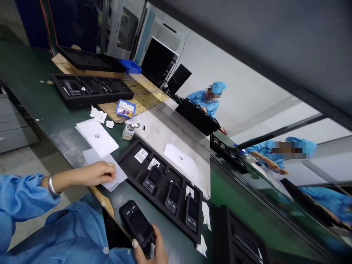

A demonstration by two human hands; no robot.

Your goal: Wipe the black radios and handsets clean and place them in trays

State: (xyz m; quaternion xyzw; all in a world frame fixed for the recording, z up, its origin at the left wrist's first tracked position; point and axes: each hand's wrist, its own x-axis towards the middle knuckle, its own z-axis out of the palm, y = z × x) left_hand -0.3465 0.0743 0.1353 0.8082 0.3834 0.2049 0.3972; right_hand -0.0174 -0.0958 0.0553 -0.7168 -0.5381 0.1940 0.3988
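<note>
My right hand grips the lower end of a black handheld radio with a dark screen and light keys, near the table's front edge. My left hand is closed, its fingers pinched at a thin translucent white sheet; its fingertips are partly hidden. Beyond the sheet lies a stack of white sheets with a small black print. Between and beyond my hands, a black foam tray holds three similar radios in its slots, along with white printed labels.
A dispenser bottle and a small blue box stand farther back, near crumpled tissue. Another black tray with devices is at the far left. Co-workers in blue sit across the bench. A dark tray stands at right.
</note>
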